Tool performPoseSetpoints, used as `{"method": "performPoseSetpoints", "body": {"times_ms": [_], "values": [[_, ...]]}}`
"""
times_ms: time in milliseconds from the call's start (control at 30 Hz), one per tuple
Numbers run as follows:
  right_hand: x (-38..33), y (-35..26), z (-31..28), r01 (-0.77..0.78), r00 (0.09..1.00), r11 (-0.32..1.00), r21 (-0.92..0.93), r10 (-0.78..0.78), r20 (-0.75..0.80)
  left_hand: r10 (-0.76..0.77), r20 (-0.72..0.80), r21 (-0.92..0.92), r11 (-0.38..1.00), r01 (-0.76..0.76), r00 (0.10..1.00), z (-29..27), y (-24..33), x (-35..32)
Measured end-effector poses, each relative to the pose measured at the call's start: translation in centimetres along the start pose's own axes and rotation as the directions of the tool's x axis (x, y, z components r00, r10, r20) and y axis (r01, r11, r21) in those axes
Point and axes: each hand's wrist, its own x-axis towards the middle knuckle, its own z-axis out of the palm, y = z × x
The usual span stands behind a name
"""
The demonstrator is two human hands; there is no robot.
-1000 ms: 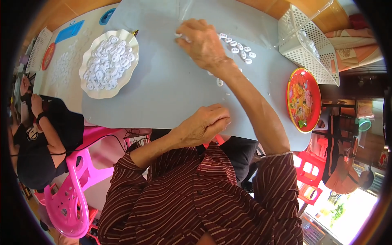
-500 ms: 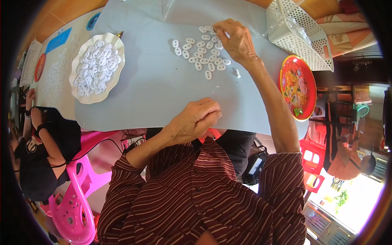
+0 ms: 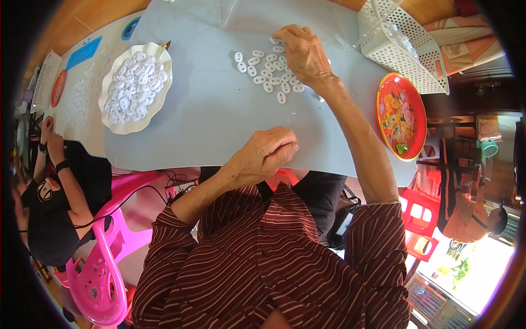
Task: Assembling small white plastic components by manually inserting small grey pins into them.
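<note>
My right hand point(image 3: 307, 54) reaches over the far part of the grey table point(image 3: 203, 109), its fingers bent down and drawn together among loose white oval pieces point(image 3: 267, 74) with two holes each. One such piece point(image 3: 274, 40) shows right beside the fingertips; what they pinch, if anything, is hidden. Close to the table's near edge, my left hand point(image 3: 264, 154) is closed with the thumb against the curled fingers, and its inside cannot be seen. A cream wavy-rimmed dish point(image 3: 164, 60) heaped with the same white pieces point(image 3: 133, 88) stands to the left.
At the right edge lies a red flowered tray point(image 3: 401, 116) with a small green bit on it. Behind it stands a white perforated basket point(image 3: 402, 52) holding clear plastic. A person in black point(image 3: 63, 208) sits at left, by a pink chair point(image 3: 104, 279).
My right hand has shifted slightly left and nearer, covering some of the loose pieces and a small white object. My left hand stays closed in place. The view has turned slightly.
</note>
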Motion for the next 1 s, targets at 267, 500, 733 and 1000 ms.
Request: {"method": "performPoseSetpoints", "body": {"times_ms": [267,500,733,1000], "values": [[-0.4,-2.8,-1.7,-0.133,0.987,0.945,0.299,0.155,-0.051,0.041,0.008,0.009,0.999,-0.041,0.999,0.2,0.3,0.2],[-0.3,-11.9,1.2,-0.145,0.981,0.737,0.660,0.018,0.195,-0.003,0.071,-0.043,0.999,0.007,0.997,-0.8,2.8,-1.6],[1.4,-12.5,5.4,-0.092,0.983,0.749,0.657,0.174,-0.060,-0.021,-0.111,-0.055,0.998,0.015,0.994,-2.1,2.7,-4.5],[3.7,-10.0,7.9,-0.026,0.962,0.902,0.430,0.139,-0.233,0.017,-0.136,0.004,1.000,-0.017,0.990,-2.6,2.4,-4.2]]}}
